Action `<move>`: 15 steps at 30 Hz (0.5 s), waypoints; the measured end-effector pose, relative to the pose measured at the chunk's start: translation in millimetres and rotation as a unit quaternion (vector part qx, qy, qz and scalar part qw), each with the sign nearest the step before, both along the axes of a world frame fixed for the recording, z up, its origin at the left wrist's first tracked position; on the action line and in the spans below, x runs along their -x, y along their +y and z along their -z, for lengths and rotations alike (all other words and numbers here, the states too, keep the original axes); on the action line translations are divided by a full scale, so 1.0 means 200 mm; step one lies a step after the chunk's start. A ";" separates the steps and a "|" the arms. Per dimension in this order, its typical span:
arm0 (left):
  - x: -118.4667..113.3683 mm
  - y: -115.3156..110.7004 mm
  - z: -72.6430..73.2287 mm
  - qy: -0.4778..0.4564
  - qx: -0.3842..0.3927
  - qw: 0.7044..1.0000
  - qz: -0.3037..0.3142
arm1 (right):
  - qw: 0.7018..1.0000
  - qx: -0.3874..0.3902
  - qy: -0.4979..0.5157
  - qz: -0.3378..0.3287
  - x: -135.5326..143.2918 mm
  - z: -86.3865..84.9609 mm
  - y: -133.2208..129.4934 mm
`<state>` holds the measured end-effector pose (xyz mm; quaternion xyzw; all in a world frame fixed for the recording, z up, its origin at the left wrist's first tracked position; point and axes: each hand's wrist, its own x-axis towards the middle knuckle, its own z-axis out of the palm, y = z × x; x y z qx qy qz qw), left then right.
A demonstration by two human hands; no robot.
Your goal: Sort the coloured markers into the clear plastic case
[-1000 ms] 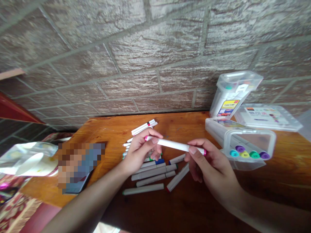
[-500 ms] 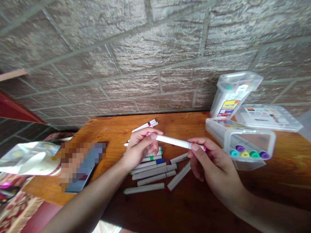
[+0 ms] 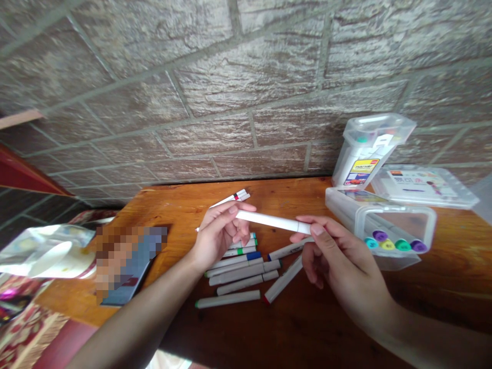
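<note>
A white marker (image 3: 271, 221) is held level above the table between my two hands. My left hand (image 3: 223, 228) pinches its left end, and the fingers cover that tip. At the other end, my right hand (image 3: 338, 251) is closed around the capped part with thumb and index finger, hiding the cap's tip. Below them lie several loose markers: a blue-capped one (image 3: 234, 260), grey-white ones (image 3: 246, 271), a green-ended one (image 3: 227, 299) and a red-ended one (image 3: 283, 281). A blue-ended marker (image 3: 288, 249) lies partly behind my right fingers.
On the right, an open clear case (image 3: 342, 207) lies on its side with several markers inside. Behind it stand a closed marker case (image 3: 361, 159) and a flat plastic box (image 3: 426, 187) by the brick wall (image 3: 246, 128). A phone (image 3: 126, 282) and a paper cup (image 3: 65, 259) are at left.
The marker has shifted slightly left. My fingers now cover both of its pink ends, which showed before. The things on the table have stayed put.
</note>
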<state>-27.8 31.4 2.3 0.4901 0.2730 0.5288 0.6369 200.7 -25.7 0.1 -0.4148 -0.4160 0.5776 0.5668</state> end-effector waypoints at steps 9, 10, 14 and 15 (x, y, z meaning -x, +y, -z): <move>0.00 0.00 -0.01 -0.013 0.010 1.000 -0.013 | 0.999 0.019 0.015 -0.029 -0.02 -0.02 -0.02; 0.00 0.00 -0.01 -0.014 0.009 1.000 -0.013 | 0.999 0.018 0.017 -0.032 -0.02 -0.02 -0.02; 0.01 0.00 -0.01 -0.016 0.006 1.000 -0.012 | 0.999 0.017 0.024 -0.037 -0.02 -0.02 -0.02; 0.00 0.00 -0.01 -0.017 0.006 1.000 -0.013 | 0.999 0.017 0.024 -0.038 -0.02 -0.02 -0.02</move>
